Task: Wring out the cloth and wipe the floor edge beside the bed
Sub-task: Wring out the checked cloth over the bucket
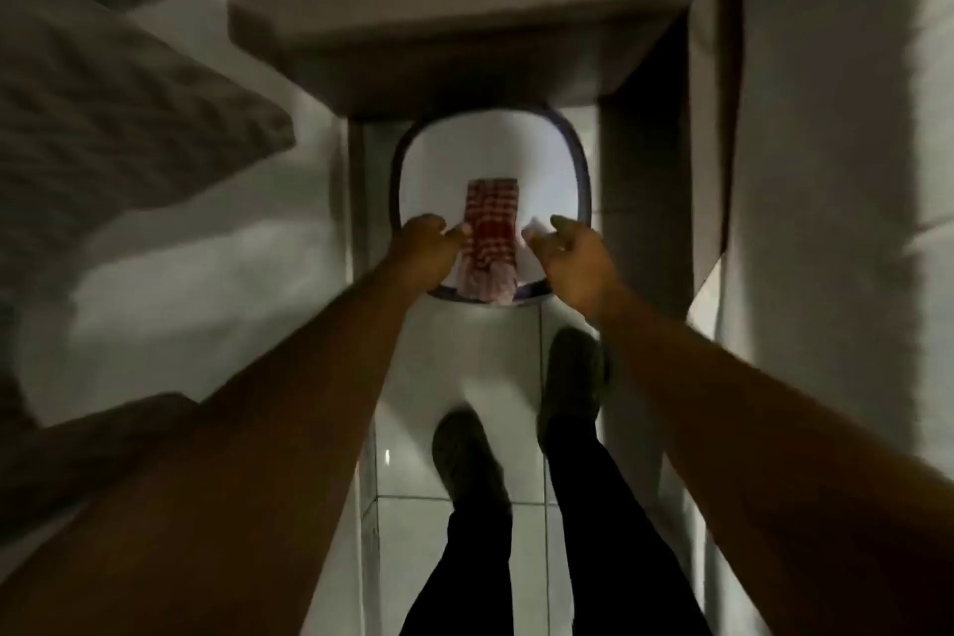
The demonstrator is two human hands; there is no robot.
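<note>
The bed (155, 232) fills nine o'clock. On the tiled floor (464, 377) sits a basin (581, 170) — a red checked cloth (490, 232) draped over its six-o'clock rim. Left hand (426, 245) pinches the cloth's edge; right hand (568, 253) hovers, fingers loosely spread. Lifted unwrung, it would likely drip outside the basin — slippery tiles.

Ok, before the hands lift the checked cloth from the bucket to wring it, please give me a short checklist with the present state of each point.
1. Cloth within reach, draped over the near rim of the bucket: ok.
2. Left hand on the cloth: its fingers touch the cloth's left edge; firm grip, cannot tell.
3. Right hand on the cloth: not ok, it is open, beside the cloth.
4. Water in the bucket: cannot tell.
5. Feet clear of the bucket, on the tiled floor: ok.
6. Room to work between bed and curtain: narrow, but ok.
</note>
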